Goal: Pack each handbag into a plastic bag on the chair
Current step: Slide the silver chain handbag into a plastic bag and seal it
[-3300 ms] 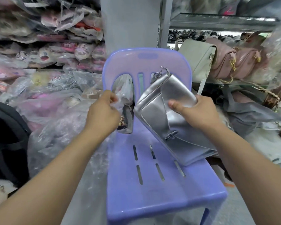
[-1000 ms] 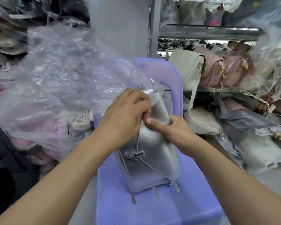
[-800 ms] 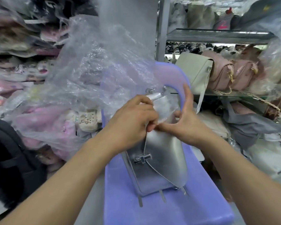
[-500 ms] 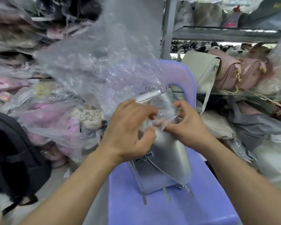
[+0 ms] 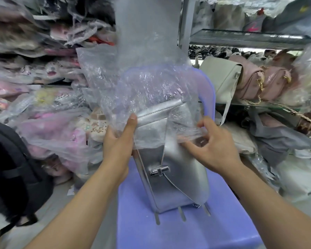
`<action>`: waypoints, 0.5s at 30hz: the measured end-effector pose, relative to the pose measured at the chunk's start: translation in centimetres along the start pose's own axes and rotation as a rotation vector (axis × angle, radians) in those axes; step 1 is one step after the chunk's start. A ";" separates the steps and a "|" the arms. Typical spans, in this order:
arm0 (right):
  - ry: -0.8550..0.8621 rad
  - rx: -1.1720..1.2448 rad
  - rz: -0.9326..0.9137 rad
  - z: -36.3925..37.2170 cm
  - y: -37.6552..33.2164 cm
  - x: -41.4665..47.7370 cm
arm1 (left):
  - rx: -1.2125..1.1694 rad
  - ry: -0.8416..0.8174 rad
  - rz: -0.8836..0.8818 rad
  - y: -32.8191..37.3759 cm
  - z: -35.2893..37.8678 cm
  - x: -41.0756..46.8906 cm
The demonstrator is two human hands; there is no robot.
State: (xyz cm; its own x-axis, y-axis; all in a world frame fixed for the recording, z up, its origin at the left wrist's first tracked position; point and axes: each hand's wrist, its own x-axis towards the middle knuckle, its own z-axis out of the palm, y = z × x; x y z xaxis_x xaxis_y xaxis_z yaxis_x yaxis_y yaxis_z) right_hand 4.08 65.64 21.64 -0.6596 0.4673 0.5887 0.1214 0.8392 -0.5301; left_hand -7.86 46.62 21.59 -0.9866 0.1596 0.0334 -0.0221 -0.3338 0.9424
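A silver handbag [image 5: 176, 178] stands upright on the seat of the purple plastic chair [image 5: 196, 230]. A clear plastic bag [image 5: 142, 87] hangs mouth-down over the handbag's top third. My left hand [image 5: 120, 139] grips the bag's left edge beside the handbag. My right hand [image 5: 212, 142] pinches the bag's right edge against the handbag's right side. The handbag's lower part with its metal clasp is uncovered.
Shelves on the right hold a pale green handbag [image 5: 221, 81] and pink handbags [image 5: 262, 83] with gold chains. Heaps of plastic-wrapped goods [image 5: 43, 105] fill the left. A black backpack [image 5: 13, 168] lies at the lower left. A grey pillar [image 5: 147, 24] rises behind the chair.
The silver handbag was set upright on the seat. Both hands spread apart to the bag's two edges, and the plastic mouth came down over the handbag's top.
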 end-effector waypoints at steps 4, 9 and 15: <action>0.108 0.067 0.018 -0.6 2.2 -1.2 | 0.013 -0.087 0.080 -0.7 -1.2 0.4; 0.152 0.523 0.331 -0.5 -1.1 1.8 | -0.042 -0.163 0.100 -0.8 -2.0 0.2; -0.234 0.568 0.159 1.2 -3.4 0.6 | -0.216 -0.070 0.016 0.2 -2.9 0.5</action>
State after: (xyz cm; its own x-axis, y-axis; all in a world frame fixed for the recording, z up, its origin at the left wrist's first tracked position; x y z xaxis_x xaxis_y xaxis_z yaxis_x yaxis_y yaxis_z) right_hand 2.39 62.69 23.05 -0.8185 0.4466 0.3614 -0.1393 0.4560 -0.8790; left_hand -8.85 43.96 20.86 -0.9737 0.2140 0.0776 -0.0481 -0.5265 0.8488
